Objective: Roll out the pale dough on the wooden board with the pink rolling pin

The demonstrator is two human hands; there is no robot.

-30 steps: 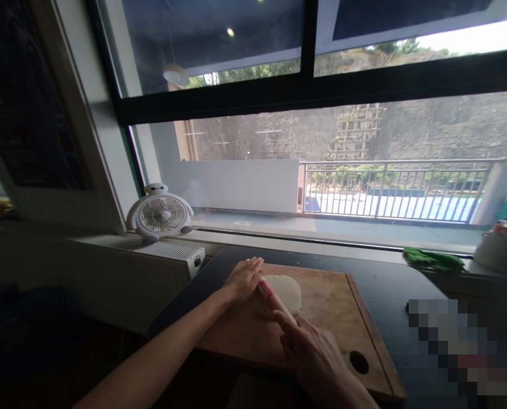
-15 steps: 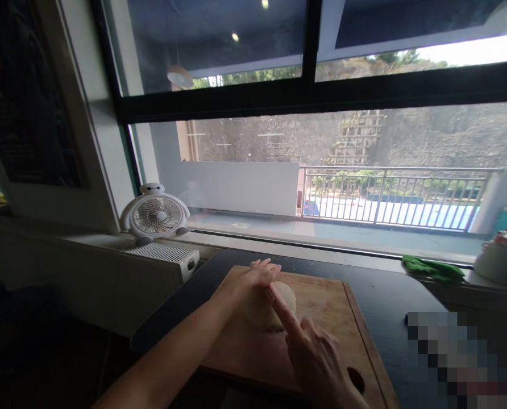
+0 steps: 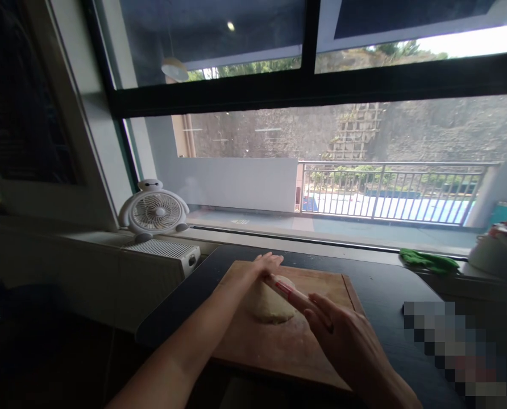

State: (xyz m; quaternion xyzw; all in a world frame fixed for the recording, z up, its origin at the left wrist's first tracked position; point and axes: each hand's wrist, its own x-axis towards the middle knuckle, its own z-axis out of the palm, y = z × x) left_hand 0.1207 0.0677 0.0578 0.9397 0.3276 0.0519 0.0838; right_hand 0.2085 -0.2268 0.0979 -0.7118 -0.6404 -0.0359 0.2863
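A wooden rolling pin (image 3: 294, 295) with a red mark lies slantwise over a flat piece of pale dough (image 3: 269, 309). My left hand (image 3: 269, 263) is on the pin's far end, which it hides; its fingertips reach out past the pin. At the near end, my right hand (image 3: 347, 335) is closed over the pin with its fingers along it. Under the dough is a wooden cutting board (image 3: 274, 352). Most of the dough shows on the near left side of the pin, and my left forearm covers part of it.
The board rests on a dark table (image 3: 385, 295) beside a window. A white fan (image 3: 157, 211) stands to the left above a white heater (image 3: 168, 255). On the sill at the right are a green cloth (image 3: 428, 261) and a pale container (image 3: 501, 253). A blurred-out patch covers the lower right.
My right hand has moved to the right, taking the near end of the rolling pin with it. More of the pin and the near dough edge now shows. The view has shifted slightly.
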